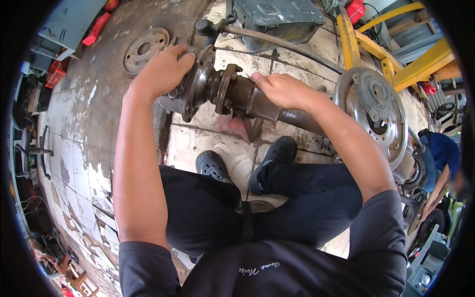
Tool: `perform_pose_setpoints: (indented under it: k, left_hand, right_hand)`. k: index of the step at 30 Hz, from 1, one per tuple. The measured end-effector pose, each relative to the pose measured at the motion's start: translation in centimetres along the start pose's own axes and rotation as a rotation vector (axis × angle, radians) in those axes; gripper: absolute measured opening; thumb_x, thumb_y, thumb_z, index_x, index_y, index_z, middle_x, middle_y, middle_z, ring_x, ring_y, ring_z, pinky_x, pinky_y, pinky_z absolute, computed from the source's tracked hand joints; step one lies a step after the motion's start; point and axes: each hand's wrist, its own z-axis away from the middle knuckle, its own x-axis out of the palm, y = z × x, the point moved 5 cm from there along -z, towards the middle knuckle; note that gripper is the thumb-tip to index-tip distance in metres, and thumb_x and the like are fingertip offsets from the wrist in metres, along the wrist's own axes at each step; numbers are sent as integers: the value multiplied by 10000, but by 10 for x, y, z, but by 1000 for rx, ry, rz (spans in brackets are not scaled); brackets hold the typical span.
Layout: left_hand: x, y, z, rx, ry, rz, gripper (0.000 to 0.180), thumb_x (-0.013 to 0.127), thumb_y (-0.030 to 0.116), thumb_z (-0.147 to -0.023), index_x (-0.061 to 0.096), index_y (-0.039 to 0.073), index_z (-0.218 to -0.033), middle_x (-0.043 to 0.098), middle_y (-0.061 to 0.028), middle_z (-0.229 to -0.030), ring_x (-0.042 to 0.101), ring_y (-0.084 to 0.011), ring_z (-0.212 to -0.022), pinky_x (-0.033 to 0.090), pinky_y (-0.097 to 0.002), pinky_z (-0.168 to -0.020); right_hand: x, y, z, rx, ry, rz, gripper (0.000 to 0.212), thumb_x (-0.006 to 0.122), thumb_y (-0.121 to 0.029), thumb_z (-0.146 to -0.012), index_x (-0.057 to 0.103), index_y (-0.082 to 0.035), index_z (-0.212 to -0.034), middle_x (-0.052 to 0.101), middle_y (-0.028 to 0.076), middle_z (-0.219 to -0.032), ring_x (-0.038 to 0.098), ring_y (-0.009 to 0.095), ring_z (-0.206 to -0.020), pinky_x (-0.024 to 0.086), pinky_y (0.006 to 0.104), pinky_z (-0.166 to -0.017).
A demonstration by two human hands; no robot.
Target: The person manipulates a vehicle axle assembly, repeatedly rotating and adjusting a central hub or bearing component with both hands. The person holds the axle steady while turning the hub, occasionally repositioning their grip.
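Note:
A greasy vehicle axle (255,104) lies crosswise before me, with a flange (226,89) along its length and a wheel hub (198,84) at the left end. My left hand (166,69) is closed over the top of that hub, its fingertips partly hidden on the far side. Over the axle's middle is my right hand (284,91), thumb pointing left and the other fingers curled out of sight. Something thin shows at the thumb tip, too small to name. A steel wheel hub plate (373,114) stands at the axle's right end.
A round metal disc (145,49) lies on the stained floor at left. Behind the axle are a long rod (282,43), a dark case (277,20) and a yellow metal frame (391,54). A pinkish support (235,127) stands underneath. Another person (440,158) bends at far right.

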Motion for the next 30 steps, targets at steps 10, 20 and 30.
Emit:
perform_pose_setpoints:
  k: [10,20,30]
  left_hand:
    - [-2,-1,2,-8,13,-20,542,500,367,-947,497,33,-1374,526,-215,-1376,497,-326,-1285,360,-365,-1069]
    - [-1,0,6,-32,29,-51,548,493,384,-943,504,40,-1369,544,-208,-1360,501,-345,-1281,365,-380,-1069]
    - [-1,-4,6,-11,22,-50,563,457,376,-932,499,25,-1371,478,-210,-1417,449,-344,-1321,339,-387,-1103]
  right_hand:
    - [0,-5,5,0,14,1,833,225,-620,-996,597,99,-799,620,300,-798,608,460,-838,465,487,-799]
    - [-3,-8,6,15,-7,-1,826,230,-617,-998,581,99,-781,619,300,-798,602,459,-807,464,485,-788]
    - [-7,-21,12,19,-73,20,808,197,-583,-1008,658,80,-976,646,315,-929,604,463,-985,464,474,-899]
